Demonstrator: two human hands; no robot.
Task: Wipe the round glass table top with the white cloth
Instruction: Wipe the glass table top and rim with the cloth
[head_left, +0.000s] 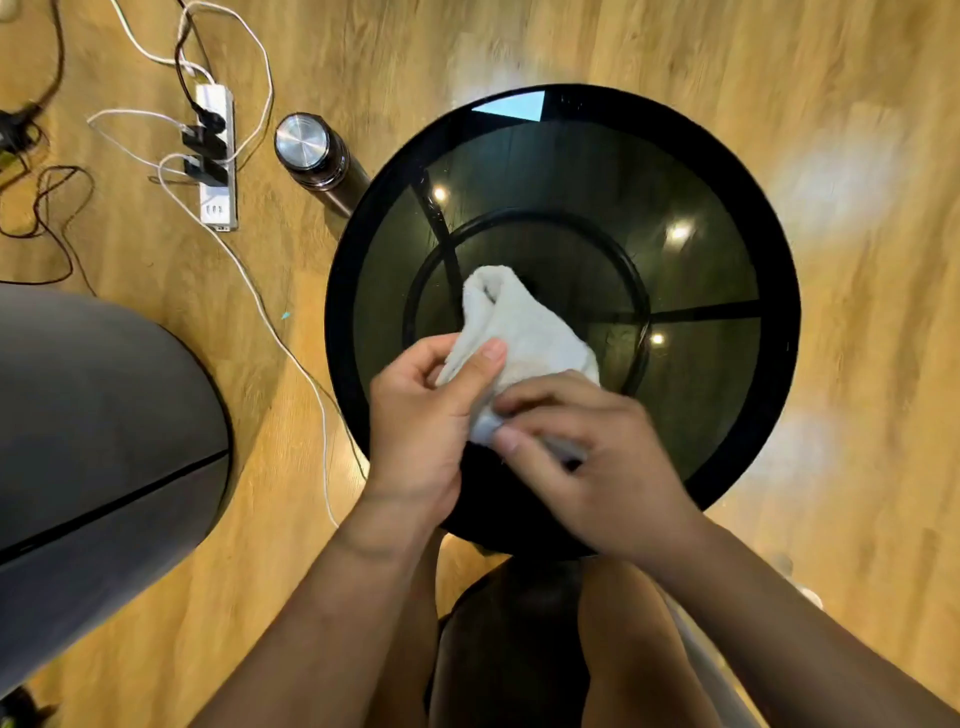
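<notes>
The round dark glass table top (727, 249) with a black rim fills the middle of the head view, with ceiling lights reflected in it. A bunched white cloth (524, 327) sits over its near-centre part, and both hands hold it. My left hand (421, 421) pinches the cloth's left edge between thumb and fingers. My right hand (587, 457) grips the cloth's near end from the right. The cloth's far end points away from me. I cannot tell whether the cloth touches the glass.
A steel-capped flask (311, 156) stands on the wooden floor just left of the table. A power strip (215, 156) with plugs and loose cables lies further left. A grey rounded seat (93, 441) is at the left edge. My knees are below the table's near rim.
</notes>
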